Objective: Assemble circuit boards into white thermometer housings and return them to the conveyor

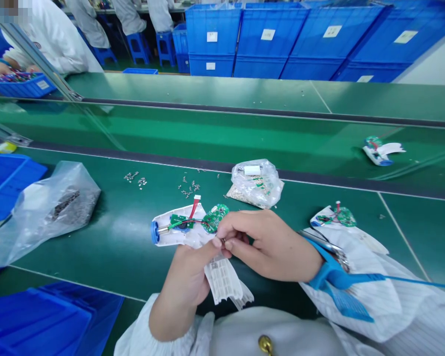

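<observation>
My left hand (pixel 191 274) is closed around a white plastic housing (pixel 223 279) with a blue end cap (pixel 155 232). Inside its upper part are a green circuit board (pixel 215 217), red and green wires, and a metal cylinder (pixel 163 230). A red wire with a white plug (pixel 196 199) sticks up from it. My right hand (pixel 255 242), with a blue wrist strap (pixel 333 277), meets the left thumb at the housing's middle. Its thumb and forefinger pinch a tiny dark metal piece (pixel 223 241), too small to name.
Loose small metal parts (pixel 189 189) lie beyond the housing, near a clear bag of small pieces (pixel 255 183). Another bag (pixel 72 202) and blue bins (pixel 11 183) are at left. A similar housing (pixel 333 217) lies at right, another (pixel 381 151) on the green strip. A person (pixel 55 39) works across.
</observation>
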{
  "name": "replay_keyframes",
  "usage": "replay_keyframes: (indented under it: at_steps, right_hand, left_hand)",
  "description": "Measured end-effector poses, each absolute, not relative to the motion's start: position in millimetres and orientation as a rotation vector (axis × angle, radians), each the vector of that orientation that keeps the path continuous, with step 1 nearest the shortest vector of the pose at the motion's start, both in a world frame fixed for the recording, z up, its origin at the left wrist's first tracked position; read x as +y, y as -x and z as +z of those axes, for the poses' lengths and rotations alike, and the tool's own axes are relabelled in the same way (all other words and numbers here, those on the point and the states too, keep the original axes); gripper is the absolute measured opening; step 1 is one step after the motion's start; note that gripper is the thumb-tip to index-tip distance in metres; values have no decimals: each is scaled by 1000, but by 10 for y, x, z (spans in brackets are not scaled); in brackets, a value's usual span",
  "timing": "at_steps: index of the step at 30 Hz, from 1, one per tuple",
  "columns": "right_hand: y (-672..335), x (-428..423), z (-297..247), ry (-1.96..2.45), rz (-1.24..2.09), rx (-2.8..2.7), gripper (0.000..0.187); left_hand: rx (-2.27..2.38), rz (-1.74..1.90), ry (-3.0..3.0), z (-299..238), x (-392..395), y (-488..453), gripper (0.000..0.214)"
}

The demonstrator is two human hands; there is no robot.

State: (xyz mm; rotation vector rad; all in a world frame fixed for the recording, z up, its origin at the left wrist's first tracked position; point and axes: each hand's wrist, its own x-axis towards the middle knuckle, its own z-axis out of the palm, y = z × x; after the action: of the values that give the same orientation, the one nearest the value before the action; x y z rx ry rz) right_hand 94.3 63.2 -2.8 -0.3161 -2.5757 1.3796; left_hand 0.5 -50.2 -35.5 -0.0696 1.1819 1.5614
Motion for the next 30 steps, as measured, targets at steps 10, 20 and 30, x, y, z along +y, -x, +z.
replay_keyframes:
  at_steps: [10,20,30]
  right_hand:
    - [-951,602,-105,408,1280,-2421,10]
    - [-984,694,-17,290,1351,-2427,16]
    - [-1059,710,83,259,1398,-2714,15]
  left_hand:
    - [1217,1605,69,-306,-434,-25,18]
    - [1241,1638,153,-289,-382,-49,26]
    - [1175,1725,273,-161,-274,-136,16]
